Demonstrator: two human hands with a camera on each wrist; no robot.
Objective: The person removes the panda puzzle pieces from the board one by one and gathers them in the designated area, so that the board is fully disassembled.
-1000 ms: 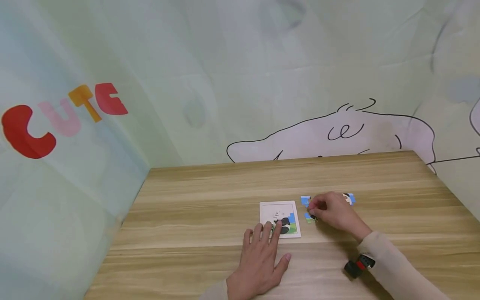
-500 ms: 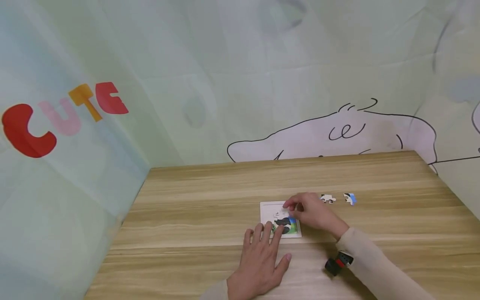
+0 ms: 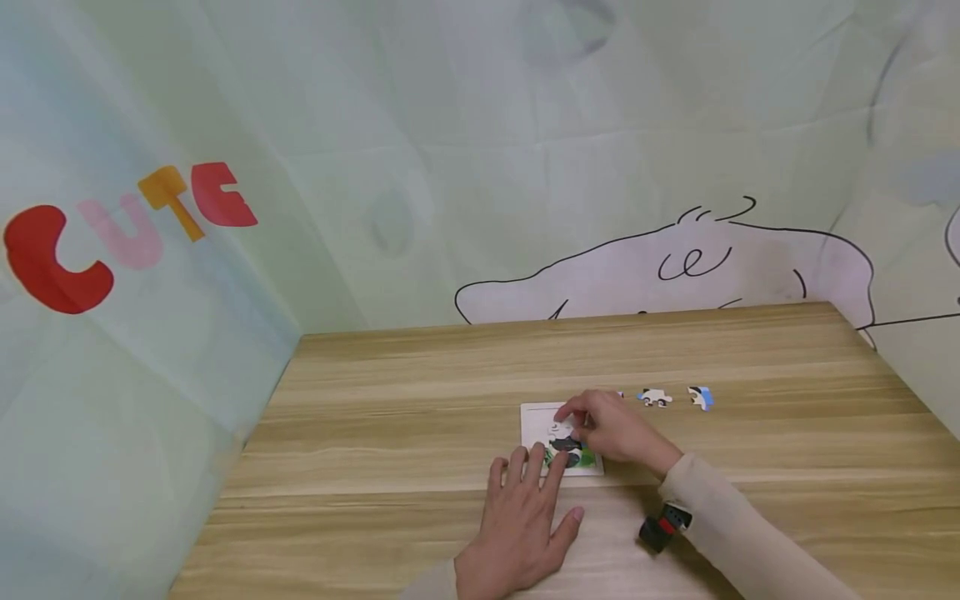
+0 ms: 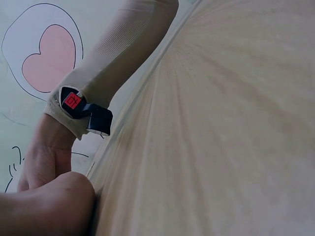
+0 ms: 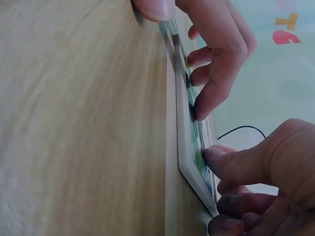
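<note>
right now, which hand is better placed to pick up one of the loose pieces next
Likely the right hand, once it leaves the puzzle board: it is nearer the loose pieces, while the left hand, farther off, touches the puzzle board.

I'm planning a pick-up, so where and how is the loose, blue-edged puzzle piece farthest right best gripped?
Pinch the blue-edged puzzle piece across two opposite edges, probably coming from above with the right hand, the nearer one. It looks thin and lies flat on the table, so only its rim offers a hold. The mostly white puzzle piece beside it doesn't touch it, leaving room.
</note>
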